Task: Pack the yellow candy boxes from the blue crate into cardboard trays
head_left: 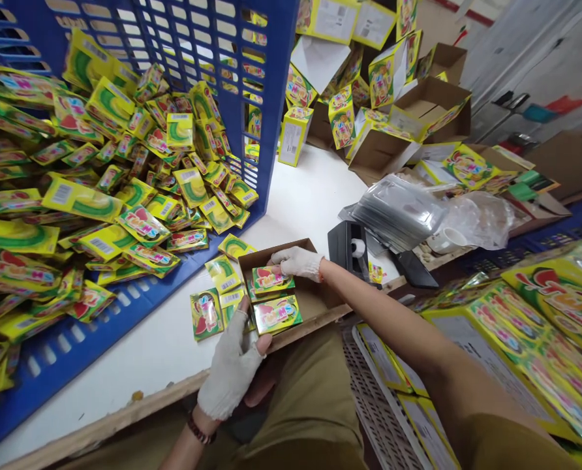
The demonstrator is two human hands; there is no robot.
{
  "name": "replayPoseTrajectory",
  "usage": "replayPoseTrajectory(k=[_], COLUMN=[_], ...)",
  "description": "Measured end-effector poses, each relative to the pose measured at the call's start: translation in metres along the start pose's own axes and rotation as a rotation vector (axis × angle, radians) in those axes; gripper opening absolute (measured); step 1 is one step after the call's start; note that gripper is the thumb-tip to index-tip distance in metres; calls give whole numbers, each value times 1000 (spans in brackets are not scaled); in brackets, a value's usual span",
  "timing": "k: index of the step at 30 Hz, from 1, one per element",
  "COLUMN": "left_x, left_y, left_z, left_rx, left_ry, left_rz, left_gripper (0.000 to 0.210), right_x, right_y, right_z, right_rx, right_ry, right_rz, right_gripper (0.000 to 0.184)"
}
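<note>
On the white table top an open cardboard box (327,297) lies tilted near the front edge. Inside its left end are two small yellow-green packs, the upper pack (267,281) and the lower pack (278,314). My right hand (301,262), in a white fingerless glove, reaches into the box with its fingers closed at the upper pack's top edge. My left hand (235,369), gloved alike, grips the box's near left corner, thumb on the front side. Left of the box lie several loose packs, among them a watermelon-printed pack (206,314).
A blue plastic crate (193,274) heaped with similar packs fills the left. Behind stand printed cartons (295,135) and open boxes. Right of my box are a black tape dispenser (347,251), a stack of clear plastic (398,209) and a white cup (446,240). Filled cartons (487,346) stand at right.
</note>
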State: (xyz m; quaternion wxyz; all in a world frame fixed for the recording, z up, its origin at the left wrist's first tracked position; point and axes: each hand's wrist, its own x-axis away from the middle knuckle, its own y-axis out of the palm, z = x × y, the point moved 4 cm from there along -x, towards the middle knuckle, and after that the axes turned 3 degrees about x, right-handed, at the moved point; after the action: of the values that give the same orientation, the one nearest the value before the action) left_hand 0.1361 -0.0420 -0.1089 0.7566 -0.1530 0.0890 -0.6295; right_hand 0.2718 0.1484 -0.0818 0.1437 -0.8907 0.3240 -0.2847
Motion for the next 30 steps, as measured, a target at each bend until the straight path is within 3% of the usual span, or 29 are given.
replayPoseTrajectory(k=[5,8,10,12,13,15,17,20,24,28,30], left_x=[0,4,7,8,7,0,-13,-33,-45,-45,-38], left_y=[2,2,-4,-10,-11,-7,-1,10,20,19,15], left_z=[-5,-6,4,27,41,67,84,92,88,89,88], left_rx=[-39,-87,-185,-338,-425,-603,-776,-939,-965,-967,-898], left_ry=[-6,21,135,354,472,622,596,461,391,443,495], left_rz=[-2,8,114,188,173,20,-118,-210,-236,-265,-237], left_gripper=[74,73,68,53,43,28,26,33,39,38,31], right_x=[-5,-2,0,0,-1,-3,-5,-5,3,9,8], right_y=[18,13,8,6,5,3,1,-5,-18,-24,-17], right_z=[-13,-15,-12,-8,-7,-6,-7,-9,-9,-11,-13], right_rx=[454,560,530,469,432,368,363,413,451,396,337], right_ry=[-126,-89,-20,12,11,8,10,30,54,19,-34], right_rz=[-61,-17,-15,-42,-51,-47,-52,-56,31,122,107], right_gripper=[23,25,28,32,33,32,27,18,18,21,22])
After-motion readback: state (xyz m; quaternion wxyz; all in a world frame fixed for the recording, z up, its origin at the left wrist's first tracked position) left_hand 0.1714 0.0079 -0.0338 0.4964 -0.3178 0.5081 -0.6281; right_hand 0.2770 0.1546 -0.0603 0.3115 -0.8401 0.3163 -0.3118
